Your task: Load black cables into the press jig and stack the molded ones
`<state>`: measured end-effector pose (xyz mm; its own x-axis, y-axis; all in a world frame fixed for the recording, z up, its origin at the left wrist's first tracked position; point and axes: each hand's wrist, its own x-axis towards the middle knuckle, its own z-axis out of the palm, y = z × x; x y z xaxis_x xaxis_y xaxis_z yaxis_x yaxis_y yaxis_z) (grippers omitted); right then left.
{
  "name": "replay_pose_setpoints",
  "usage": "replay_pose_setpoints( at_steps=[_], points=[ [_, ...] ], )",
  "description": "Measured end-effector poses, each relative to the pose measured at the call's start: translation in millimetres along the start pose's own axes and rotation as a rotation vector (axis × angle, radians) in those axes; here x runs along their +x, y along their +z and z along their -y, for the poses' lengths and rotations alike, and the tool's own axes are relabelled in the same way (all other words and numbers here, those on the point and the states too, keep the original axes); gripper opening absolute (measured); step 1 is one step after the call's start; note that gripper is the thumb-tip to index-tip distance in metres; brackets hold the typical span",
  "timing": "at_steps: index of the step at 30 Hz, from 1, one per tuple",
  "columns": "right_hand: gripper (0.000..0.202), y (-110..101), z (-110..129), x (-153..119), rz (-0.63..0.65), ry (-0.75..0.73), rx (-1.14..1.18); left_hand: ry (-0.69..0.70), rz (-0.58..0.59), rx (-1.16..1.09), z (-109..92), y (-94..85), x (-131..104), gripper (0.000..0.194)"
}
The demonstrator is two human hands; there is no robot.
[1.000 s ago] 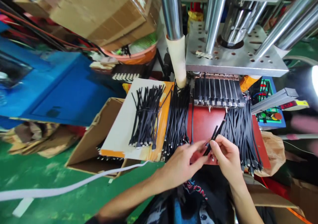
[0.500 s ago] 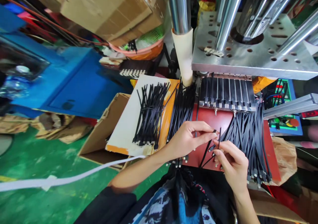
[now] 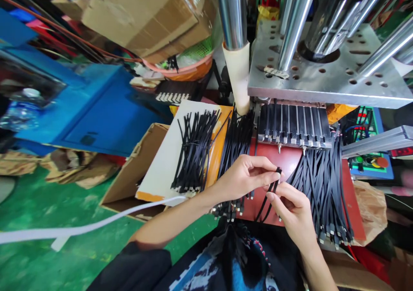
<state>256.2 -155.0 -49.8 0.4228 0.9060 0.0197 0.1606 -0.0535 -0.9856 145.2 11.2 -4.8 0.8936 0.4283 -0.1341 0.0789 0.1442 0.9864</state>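
My left hand (image 3: 241,177) pinches the ends of short flat black cables (image 3: 265,205) between thumb and fingertips. The cables hang down over the red board (image 3: 248,213). Just below and to the right, my right hand (image 3: 293,207) closes its thumb and forefinger on one of these cables, close to my left fingertips. Beyond both hands, a slotted metal mould (image 3: 293,125) has black cables lying in some of its grooves. Piles of black cables lie on either side, a left pile (image 3: 237,140) partly behind my left forearm and a right pile (image 3: 325,183).
Above the mould hangs a thick steel press plate (image 3: 325,95) on shiny posts. A bundle of cables (image 3: 195,153) rests on a white board (image 3: 158,170) over an open carton (image 3: 132,166). The control panel (image 3: 371,162) stands right; a white hose (image 3: 97,226) crosses left.
My right hand has moved left and slightly up towards my left hand. The cable it held upright now sits beside the one in my left fingertips. The view has shifted slightly.
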Motion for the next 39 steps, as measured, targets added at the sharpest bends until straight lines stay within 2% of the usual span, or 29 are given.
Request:
replay_pose_setpoints(
  at_steps=[3,5,8,10,12,14,17,19,21,23,25,27,30,33,36,39],
  points=[
    [0.031,9,-4,-1,-0.036,0.039,-0.010,0.150,-0.088,0.170,-5,1.6,4,0.019],
    [0.036,15,-9,-8,0.005,0.096,-0.029,0.273,-0.197,0.279,-8,-1.3,13,0.018],
    [0.037,7,-9,-19,0.258,0.187,-0.039,0.437,-0.389,0.476,-6,-13.5,44,0.016],
    [0.039,-16,2,-12,0.384,0.175,-0.126,0.492,-0.462,0.628,0,-24.8,74,0.012],
    [0.043,-47,19,15,0.370,0.104,-0.271,0.485,-0.476,0.744,8,-35.4,106,0.009],
    [0.047,-75,36,58,0.271,0.029,-0.352,0.444,-0.469,0.811,15,-43.7,135,0.012],
    [0.052,-97,46,129,0.131,-0.040,-0.372,0.385,-0.514,0.859,23,-50.2,157,0.015],
    [0.053,-98,40,166,0.108,-0.040,-0.354,0.422,-0.549,0.877,25,-52.3,152,0.028],
    [0.053,-95,29,190,0.116,-0.053,-0.369,0.547,-0.466,0.906,27,-54.8,134,0.041],
    [0.048,-92,18,202,0.120,-0.110,-0.446,0.703,-0.216,0.982,29,-58.6,113,0.046],
    [0.040,-91,9,208,0.112,-0.187,-0.525,0.801,0.052,1.099,29,-62.7,97,0.047],
    [0.034,-90,5,210,0.085,-0.237,-0.578,0.820,0.190,1.227,28,-64.8,90,0.048],
    [0.030,-89,2,210,0.025,-0.246,-0.624,0.772,0.208,1.365,25,-60.8,91,0.050],
    [0.022,-90,-1,210,-0.001,-0.214,-0.522,0.715,0.163,1.439,22,-49.9,90,0.048],
    [0.035,-92,-4,208,0.025,-0.174,-0.391,0.692,0.113,1.465,22,-38.6,85,0.051],
    [0.030,-90,-5,210,-0.027,-0.182,-0.445,0.683,0.055,1.470,26,-31.1,81,0.057]
  ],
)
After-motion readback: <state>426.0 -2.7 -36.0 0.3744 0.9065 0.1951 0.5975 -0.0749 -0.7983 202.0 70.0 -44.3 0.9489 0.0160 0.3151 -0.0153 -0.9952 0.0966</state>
